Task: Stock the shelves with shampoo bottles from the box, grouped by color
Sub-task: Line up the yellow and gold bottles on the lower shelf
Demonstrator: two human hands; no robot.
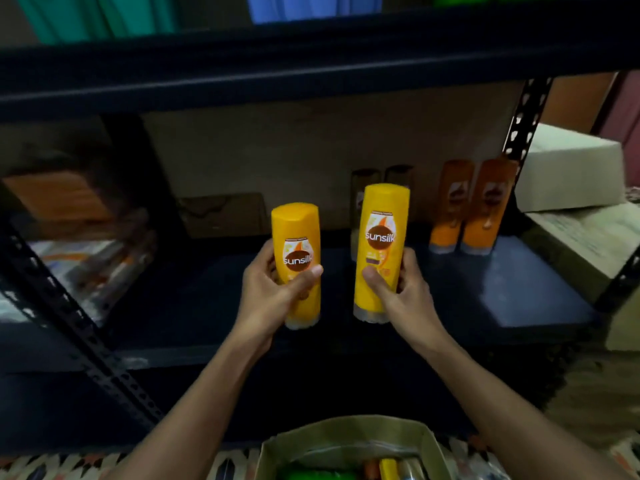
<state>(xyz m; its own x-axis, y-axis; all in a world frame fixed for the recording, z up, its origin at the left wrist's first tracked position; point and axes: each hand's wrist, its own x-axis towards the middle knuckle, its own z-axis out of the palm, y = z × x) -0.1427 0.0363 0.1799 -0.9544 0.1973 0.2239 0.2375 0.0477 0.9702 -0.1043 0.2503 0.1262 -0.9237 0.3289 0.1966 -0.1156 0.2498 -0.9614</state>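
Our left hand (273,289) curls round one yellow bottle (298,237) and our right hand (398,289) grips a second yellow bottle (381,216), both held upright in front of the dark shelf (519,296). Two orange bottles (467,209) stand on it at two o'clock, and the box (346,434) sits at six o'clock.

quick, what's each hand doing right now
left hand: holding a yellow bottle
right hand: holding a second yellow bottle
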